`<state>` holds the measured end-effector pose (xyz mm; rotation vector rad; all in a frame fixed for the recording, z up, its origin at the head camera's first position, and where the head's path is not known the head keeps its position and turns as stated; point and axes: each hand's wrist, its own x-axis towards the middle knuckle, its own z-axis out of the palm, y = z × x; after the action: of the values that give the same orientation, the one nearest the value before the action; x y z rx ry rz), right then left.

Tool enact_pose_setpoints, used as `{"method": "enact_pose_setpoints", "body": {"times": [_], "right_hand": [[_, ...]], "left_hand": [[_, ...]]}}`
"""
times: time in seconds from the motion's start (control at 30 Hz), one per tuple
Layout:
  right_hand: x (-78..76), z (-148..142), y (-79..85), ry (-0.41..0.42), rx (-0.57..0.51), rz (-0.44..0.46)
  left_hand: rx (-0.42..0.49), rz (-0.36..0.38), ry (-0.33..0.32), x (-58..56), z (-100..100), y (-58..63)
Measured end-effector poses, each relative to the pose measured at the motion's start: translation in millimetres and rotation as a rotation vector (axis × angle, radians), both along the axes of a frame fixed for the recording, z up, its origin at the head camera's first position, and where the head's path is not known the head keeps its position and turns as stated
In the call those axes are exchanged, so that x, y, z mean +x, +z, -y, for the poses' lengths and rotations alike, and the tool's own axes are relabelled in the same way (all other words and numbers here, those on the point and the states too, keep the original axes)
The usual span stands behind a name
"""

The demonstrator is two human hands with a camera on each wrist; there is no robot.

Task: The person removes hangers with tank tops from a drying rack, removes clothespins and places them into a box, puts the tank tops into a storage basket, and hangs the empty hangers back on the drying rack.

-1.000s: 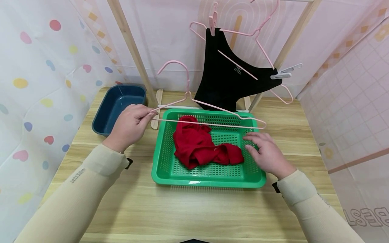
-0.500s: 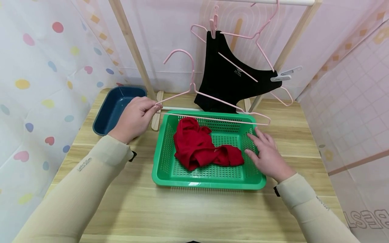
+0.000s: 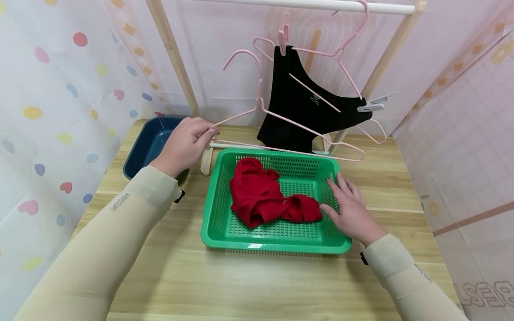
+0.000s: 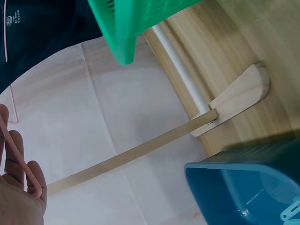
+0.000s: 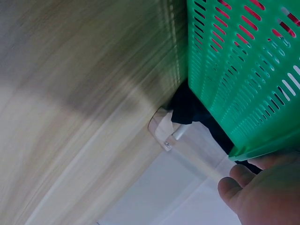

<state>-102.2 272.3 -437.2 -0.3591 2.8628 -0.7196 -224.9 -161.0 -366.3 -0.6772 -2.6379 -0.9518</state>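
My left hand (image 3: 185,145) pinches the left end of a pink clothes hanger (image 3: 293,121), held up behind the green basket (image 3: 277,244) with its hook upward. In the left wrist view the same hanger's end (image 4: 19,159) lies across the fingers. A crumpled red garment (image 3: 257,189) lies in the basket, towards its left side. My right hand (image 3: 350,207) is at the basket's right rim, its fingers loosely extended. In the right wrist view, fingertips (image 5: 229,187) show beside the slotted basket wall (image 5: 243,65).
Behind the basket stands a wooden rack with a white top bar (image 3: 313,5). A black garment (image 3: 297,102) hangs there from another pink hanger (image 3: 351,33), with a pink clip (image 3: 283,39) and a grey clip (image 3: 371,107). A dark blue basin (image 3: 138,154) sits at the back left.
My left hand has risen away and slightly right, carrying the hanger up and back from over the basket. My right hand has shifted slightly at the basket's right rim. The head view has tilted up a little.
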Motion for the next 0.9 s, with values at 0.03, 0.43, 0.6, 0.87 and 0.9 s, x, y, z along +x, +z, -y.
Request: {"method": "enact_pose_setpoints", "body": {"times": [0.03, 0.43, 0.6, 0.87, 0.9], "right_hand": [[0.3, 0, -0.8, -0.002, 0.002, 0.002], [2.3, 1, -5.2, -0.009, -0.003, 0.000], [3.6, 2, -5.2, -0.011, -0.005, -0.001], [3.6, 1, -6.2, -0.016, -0.006, -0.012], [3.5, 1, -6.3, -0.017, -0.006, -0.011]], "left_hand": [[0.002, 0.002, -0.001, -2.2, 0, 0.9], [0.059, 0.091, 0.023, -29.2, -2, 22.1], [0.100, 0.100, 0.029, -36.7, -3, 29.5], [0.123, 0.118, 0.041, -43.6, -2, 40.9], [0.124, 0.120, 0.044, -44.1, -2, 42.1]]}}
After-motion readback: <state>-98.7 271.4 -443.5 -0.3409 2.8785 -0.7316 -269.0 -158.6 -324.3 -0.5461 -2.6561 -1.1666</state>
